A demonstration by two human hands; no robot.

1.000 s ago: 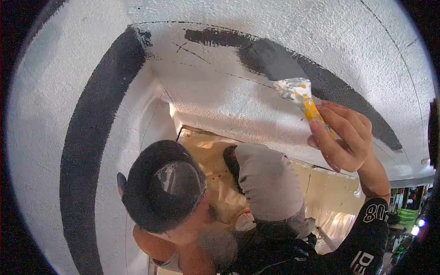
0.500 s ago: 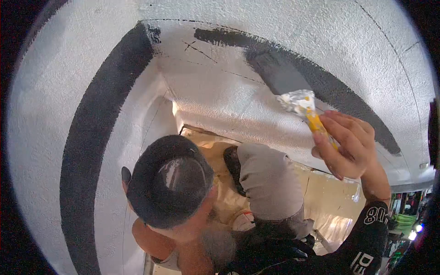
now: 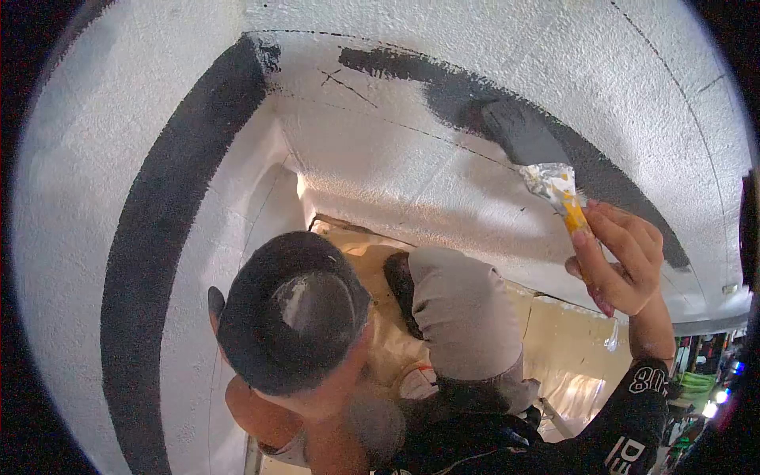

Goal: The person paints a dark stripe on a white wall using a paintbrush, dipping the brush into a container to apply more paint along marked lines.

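**Brushing black band onto white textured wall, mid-stroke**

White rough-textured wall (image 3: 396,158) is filling most of the view, with thin pencil guide lines crossing it. One wide black band (image 3: 158,237) is curving down the left side, already solid. A second black band (image 3: 570,150) is arcing across the upper right, patchy at its left end and ragged along the edges.

Right hand (image 3: 621,257) is raised, its grip closed around the yellow handle of a paintbrush (image 3: 554,186). Bristles are pressing flat on the wall inside the second band, near its middle, leaving a greyer wet patch. Left hand is not showing anywhere, so its grip cannot be told.

Below, another person in a dark cap (image 3: 289,313) is crouching close to the wall, bent knee in grey trousers (image 3: 463,313) beside the cap. Tan floor covering (image 3: 570,332) is lying along the wall base.

Step in hand, as I judge it: filling in the second band, part done. Next move is likely calling for dragging the brush along the arc, keeping between the pencil lines, then evening the thin left end.
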